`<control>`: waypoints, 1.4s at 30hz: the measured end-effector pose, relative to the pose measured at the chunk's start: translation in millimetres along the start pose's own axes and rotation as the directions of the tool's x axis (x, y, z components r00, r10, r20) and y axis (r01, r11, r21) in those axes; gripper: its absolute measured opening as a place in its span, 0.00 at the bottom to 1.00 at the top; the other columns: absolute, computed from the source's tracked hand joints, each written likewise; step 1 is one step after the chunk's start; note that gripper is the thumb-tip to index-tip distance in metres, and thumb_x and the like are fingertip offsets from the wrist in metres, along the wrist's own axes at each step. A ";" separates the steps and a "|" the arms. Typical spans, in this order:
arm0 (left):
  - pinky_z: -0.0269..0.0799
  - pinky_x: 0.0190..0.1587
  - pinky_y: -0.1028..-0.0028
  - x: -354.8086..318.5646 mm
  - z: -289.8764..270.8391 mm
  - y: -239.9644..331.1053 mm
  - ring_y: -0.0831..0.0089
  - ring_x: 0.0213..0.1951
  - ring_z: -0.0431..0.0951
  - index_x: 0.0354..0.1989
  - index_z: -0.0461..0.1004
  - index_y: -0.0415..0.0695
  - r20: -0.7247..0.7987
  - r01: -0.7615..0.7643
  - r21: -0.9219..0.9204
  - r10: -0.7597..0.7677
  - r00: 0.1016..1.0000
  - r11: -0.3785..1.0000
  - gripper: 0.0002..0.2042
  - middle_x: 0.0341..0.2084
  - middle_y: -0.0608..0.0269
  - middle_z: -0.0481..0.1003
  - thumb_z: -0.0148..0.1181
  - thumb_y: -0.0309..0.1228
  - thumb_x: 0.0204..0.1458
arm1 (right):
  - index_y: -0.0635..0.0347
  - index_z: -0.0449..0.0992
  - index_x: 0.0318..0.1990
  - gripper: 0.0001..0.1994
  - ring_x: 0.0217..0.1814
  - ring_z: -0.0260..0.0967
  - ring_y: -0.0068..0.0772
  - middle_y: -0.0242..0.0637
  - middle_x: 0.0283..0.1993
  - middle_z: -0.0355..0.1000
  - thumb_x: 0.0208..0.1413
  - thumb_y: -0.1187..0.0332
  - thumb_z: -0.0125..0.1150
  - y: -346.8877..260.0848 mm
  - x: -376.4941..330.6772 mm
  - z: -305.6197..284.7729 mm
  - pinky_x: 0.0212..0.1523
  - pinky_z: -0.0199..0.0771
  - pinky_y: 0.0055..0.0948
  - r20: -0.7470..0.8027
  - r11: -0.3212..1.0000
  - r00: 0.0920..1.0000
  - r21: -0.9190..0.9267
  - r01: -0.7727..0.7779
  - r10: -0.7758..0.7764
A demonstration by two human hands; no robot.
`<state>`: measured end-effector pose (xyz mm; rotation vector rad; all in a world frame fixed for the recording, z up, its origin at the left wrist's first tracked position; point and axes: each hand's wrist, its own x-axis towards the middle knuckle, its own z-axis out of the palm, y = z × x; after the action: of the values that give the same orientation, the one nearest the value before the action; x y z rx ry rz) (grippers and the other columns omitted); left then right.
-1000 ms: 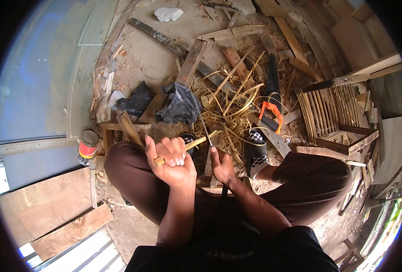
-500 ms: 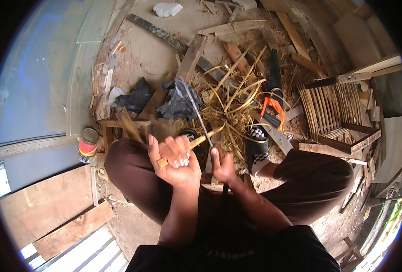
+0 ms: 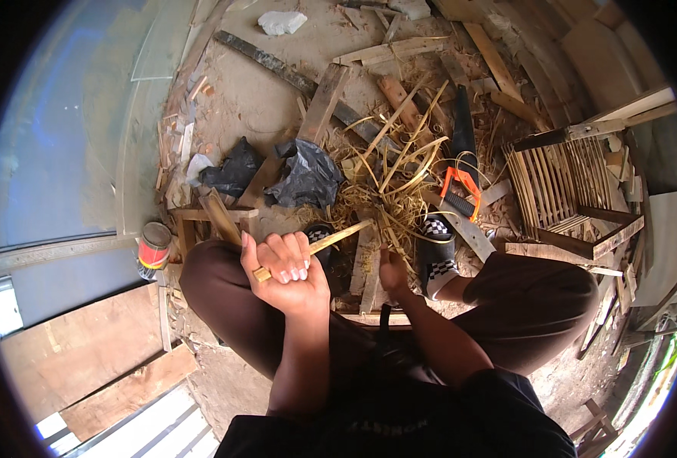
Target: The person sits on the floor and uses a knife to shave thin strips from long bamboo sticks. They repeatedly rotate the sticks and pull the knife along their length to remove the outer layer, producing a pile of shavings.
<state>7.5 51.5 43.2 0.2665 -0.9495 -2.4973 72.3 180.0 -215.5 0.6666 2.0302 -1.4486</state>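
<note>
My left hand [image 3: 286, 269] is closed around a narrow split bamboo stick [image 3: 341, 235]. Its short butt end pokes out beside my thumb, and the long pale end points away to the right over the shavings. Lower and to the right, between my knees, my right hand [image 3: 392, 273] is closed in a fist, apart from the stick. The long-bladed knife it gripped half a second ago is not plainly visible now. Curled bamboo shavings [image 3: 369, 191] and long thin strips lie heaped on the ground beyond both hands.
An orange-handled saw [image 3: 460, 191] lies right of the shavings. Farther right stands a slatted wooden frame [image 3: 560, 187]. Black plastic sheeting [image 3: 305, 175] and wood offcuts [image 3: 324, 99] lie ahead. A can with a red label [image 3: 153, 246] is beside my left knee.
My right hand has moved right and slightly down, away from the stick, and the knife blade has dropped out of clear sight. My left hand has shifted slightly left with the bamboo stick.
</note>
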 end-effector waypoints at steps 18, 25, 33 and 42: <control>0.53 0.18 0.78 6.8 -19.6 8.5 0.79 0.08 0.50 0.07 0.53 0.53 0.084 -0.061 -0.030 0.063 0.994 0.998 0.30 0.05 0.70 0.54 0.35 0.35 0.70 | 0.68 0.73 0.35 0.23 0.24 0.67 0.50 0.56 0.23 0.68 0.70 0.53 0.47 -67.4 -40.0 9.3 0.32 0.67 0.42 -0.042 0.924 0.940 0.174 0.341 -0.339; 0.51 0.18 0.79 4.8 -10.4 4.2 0.79 0.09 0.48 0.08 0.54 0.53 0.056 -0.039 0.006 0.039 0.998 0.999 0.30 0.05 0.70 0.54 0.33 0.36 0.71 | 0.69 0.71 0.32 0.31 0.29 0.64 0.41 0.47 0.23 0.67 0.71 0.45 0.39 -29.6 -6.7 7.9 0.35 0.64 0.44 -0.038 0.975 0.979 0.094 0.201 -0.198; 0.51 0.19 0.78 17.4 -18.0 9.4 0.78 0.09 0.49 0.08 0.54 0.53 0.042 -0.059 0.049 0.057 0.997 0.997 0.30 0.05 0.69 0.55 0.32 0.37 0.71 | 0.68 0.74 0.37 0.24 0.28 0.63 0.35 0.45 0.24 0.68 0.71 0.52 0.44 -41.5 -9.6 13.7 0.35 0.68 0.37 0.008 0.954 0.975 0.209 0.215 -0.221; 0.56 0.20 0.77 24.4 -26.6 13.8 0.77 0.09 0.52 0.08 0.56 0.52 0.089 -0.055 0.004 0.055 0.995 0.998 0.30 0.06 0.68 0.57 0.29 0.34 0.71 | 0.66 0.73 0.35 0.22 0.27 0.71 0.59 0.54 0.23 0.69 0.70 0.53 0.45 -28.7 1.4 18.5 0.31 0.68 0.44 -0.056 0.954 0.960 0.107 0.279 -0.274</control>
<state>-0.4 15.3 32.1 0.1305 -0.9861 -2.4738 54.7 154.0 -201.9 0.4726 2.1517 -1.7336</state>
